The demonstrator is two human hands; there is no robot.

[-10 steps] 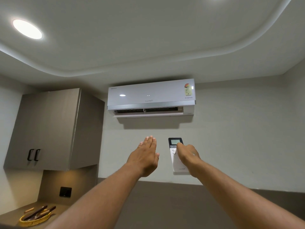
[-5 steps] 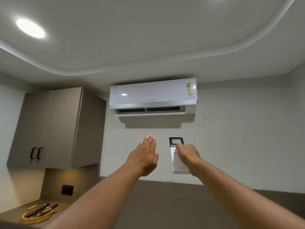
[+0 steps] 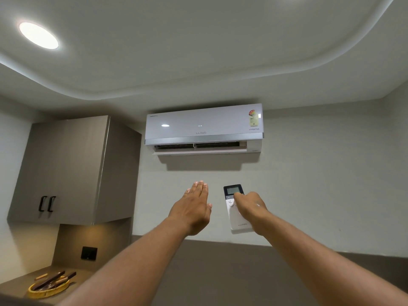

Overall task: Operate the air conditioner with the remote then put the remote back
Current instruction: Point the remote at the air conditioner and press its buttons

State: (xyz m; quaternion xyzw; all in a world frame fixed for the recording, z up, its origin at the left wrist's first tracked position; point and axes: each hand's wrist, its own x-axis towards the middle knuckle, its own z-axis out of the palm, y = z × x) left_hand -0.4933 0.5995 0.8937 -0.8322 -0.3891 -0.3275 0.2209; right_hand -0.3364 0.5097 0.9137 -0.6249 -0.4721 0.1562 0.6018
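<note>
The white air conditioner [image 3: 204, 127] hangs high on the far wall, its lower flap swung open. The white remote [image 3: 237, 219], with a dark display at its top, is upright below the unit's right half. My right hand [image 3: 250, 208] grips it from the right, thumb lying on its face just under the display. My left hand [image 3: 194, 206] is raised flat to the left of the remote, palm toward the wall, holding nothing and not touching the remote.
A grey wall cabinet [image 3: 66, 171] with two black handles hangs at the left. Under it, a counter carries a yellow woven tray [image 3: 47, 289] with dark utensils. A black wall socket [image 3: 89, 253] sits above the counter. A round ceiling light [image 3: 38, 35] glows at the upper left.
My right thumb has slid up the remote toward its display. Both hands stay raised in about the same place; the view has shifted only slightly.
</note>
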